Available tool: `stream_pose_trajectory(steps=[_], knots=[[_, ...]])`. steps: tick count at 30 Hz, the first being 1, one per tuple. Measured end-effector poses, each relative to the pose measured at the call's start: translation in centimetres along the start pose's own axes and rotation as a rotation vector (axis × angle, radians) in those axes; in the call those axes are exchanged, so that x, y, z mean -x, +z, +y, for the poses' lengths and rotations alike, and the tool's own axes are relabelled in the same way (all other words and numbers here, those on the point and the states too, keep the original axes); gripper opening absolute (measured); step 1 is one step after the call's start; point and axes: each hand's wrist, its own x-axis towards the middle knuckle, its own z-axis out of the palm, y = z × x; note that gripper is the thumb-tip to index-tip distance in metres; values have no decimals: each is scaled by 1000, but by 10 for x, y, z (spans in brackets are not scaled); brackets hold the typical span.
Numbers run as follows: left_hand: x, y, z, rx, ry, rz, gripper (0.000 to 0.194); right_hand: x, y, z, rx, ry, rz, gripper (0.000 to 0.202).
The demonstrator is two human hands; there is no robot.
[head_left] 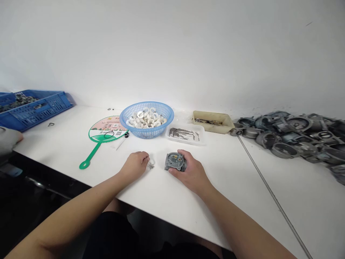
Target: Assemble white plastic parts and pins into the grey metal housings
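My right hand (192, 173) is closed around a grey metal carburetor body (174, 160), whose round face with brass fittings points up and toward me. It is held at the table surface, slightly right of the middle. To the left, my left hand (136, 165) has its fingers curled together in a pinch. Small shiny metal parts (151, 165) show at its fingertips; whether they are gripped or lie on the table I cannot tell. A gap of white table separates the two hands.
A blue basket (147, 133) of white ring-shaped pieces stands behind. Beside it are a clear tray (198, 141) of thin dark pins and a cream bin (215, 126). Carburetor bodies (295, 138) are heaped right, near a long rod (272, 194). Leftward lie a fan (91, 154) and blue crate (51, 109).
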Motion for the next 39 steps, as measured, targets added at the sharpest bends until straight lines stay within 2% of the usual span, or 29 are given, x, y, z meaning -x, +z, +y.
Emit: stream_pose_trajectory(steps=[5, 8, 11, 14, 16, 20, 24, 31, 35, 39], knots=[[2, 1, 4, -68, -62, -19, 23, 1, 1, -2, -15, -5, 9, 63], [3, -4, 1, 32, -93, -32, 29, 2, 2, -3, -31, 12, 55, 62], [3, -13, -7, 257, 104, -138, 44, 2, 3, -4, -34, 20, 54, 62], [3, -20, -15, 298, 344, -227, 60, 2, 3, -5, -27, 18, 54, 63], [4, -22, -17, 253, 412, -244, 64, 2, 2, -5, -27, 17, 53, 62], [4, -24, -11, 224, 445, -288, 60, 2, 2, -5, -31, 7, 54, 62], [2, -26, -4, 167, 437, -327, 60, 2, 3, -4, -28, -10, 63, 61], [0, -25, -1, 162, 439, -323, 51, 2, 3, -4, -53, -2, 63, 62], [1, -21, -2, 174, 315, -284, 48, 2, 1, -4, -63, 22, 50, 63], [-3, -12, -3, 412, 133, -143, 57, 2, -2, -1, -63, 27, -21, 66]])
